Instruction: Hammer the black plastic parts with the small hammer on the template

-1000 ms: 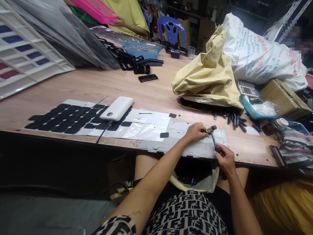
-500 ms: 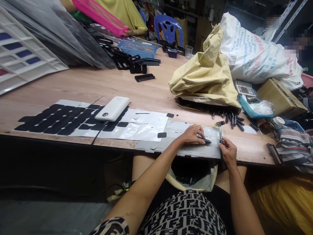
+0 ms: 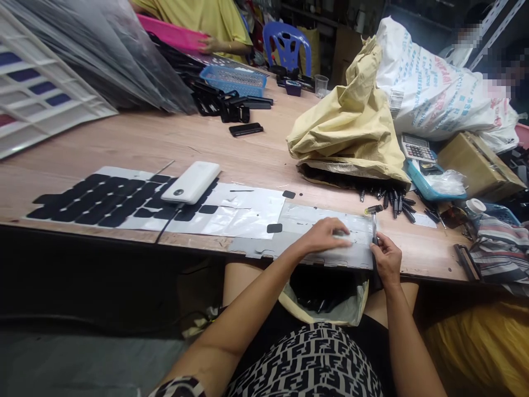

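My right hand [image 3: 387, 255] is closed around the dark handle of a small hammer [image 3: 374, 226], which stands with its head up at the right end of a grey board [image 3: 306, 220]. Over that board, my left hand [image 3: 328, 236] is held with thumb and fingers apart. Its fingertips are slightly blurred and I see nothing between them. An open bag [image 3: 291, 303] in my lap, just below the table edge, has dark pieces inside. To the right of the hammer head lies a pile of black pen-like pieces [image 3: 394, 203], at the mouth of a yellow sack [image 3: 347, 132].
A white power bank [image 3: 192, 183] with a cable rests on a sheet of black stickers [image 3: 88, 201]. Farther back are a blue basket [image 3: 233, 81] and black parts [image 3: 246, 129]. A calculator [image 3: 416, 149], a carton [image 3: 481, 165] and a striped cloth [image 3: 502, 248] crowd the right. Across the table sits another person [image 3: 206, 22].
The small black piece that my left hand held is gone from it, and its fingers have spread. My right hand keeps the hammer in place. The other person's pink basket has moved lower.
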Demonstrator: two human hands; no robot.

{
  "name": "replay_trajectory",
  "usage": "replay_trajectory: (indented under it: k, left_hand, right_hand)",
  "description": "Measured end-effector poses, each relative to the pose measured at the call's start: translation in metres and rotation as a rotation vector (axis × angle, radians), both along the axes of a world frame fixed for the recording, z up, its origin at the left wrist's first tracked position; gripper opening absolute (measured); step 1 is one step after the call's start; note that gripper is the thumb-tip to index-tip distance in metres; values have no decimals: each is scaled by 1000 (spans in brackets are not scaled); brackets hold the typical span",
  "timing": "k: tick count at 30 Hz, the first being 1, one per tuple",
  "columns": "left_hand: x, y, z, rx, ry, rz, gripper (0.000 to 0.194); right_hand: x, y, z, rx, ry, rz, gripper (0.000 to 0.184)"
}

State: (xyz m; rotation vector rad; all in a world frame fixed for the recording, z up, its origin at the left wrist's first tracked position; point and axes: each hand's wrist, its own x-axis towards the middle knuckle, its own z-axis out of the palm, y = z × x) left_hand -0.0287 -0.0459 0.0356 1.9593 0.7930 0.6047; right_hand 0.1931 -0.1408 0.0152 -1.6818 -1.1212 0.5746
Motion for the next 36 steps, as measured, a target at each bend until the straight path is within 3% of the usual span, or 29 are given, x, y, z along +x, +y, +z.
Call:
replay_trajectory:
  k: [3, 6, 10, 13, 18, 24, 26, 30, 36]
  left_hand:
    - [42, 39, 4, -42, 11, 312, 32]
    - [84, 74, 6, -21, 126, 520, 31]
    - [123, 103, 1, -52, 301, 675, 37]
    - [137, 110, -6, -29, 357, 709, 31]
    - [120, 104, -11, -50, 278, 639, 16]
    - [53, 73, -8, 8, 116, 238, 19]
    - [38, 59, -13, 74, 123, 165, 19]
    - [29, 42, -27, 218, 107, 179, 17]
    - [32, 44, -32, 198, 67, 172, 16]
  right_hand:
    - [0, -1, -1, -3, -37, -7, 48]
    - [0, -1, -3, -8, -71, -6, 47]
    - [1, -2, -7, -3, -89, 3, 48]
    - [4, -3, -12, 4, -89, 17, 48]
    - [4, -3, -13, 18, -69, 24, 48]
    - [1, -2, -6, 13, -38, -12, 50]
    - [1, -1, -6, 11, -36, -11, 50]
    - [1, -1, -6, 19, -41, -16, 51]
    - [3, -8, -1, 9, -7, 46, 48]
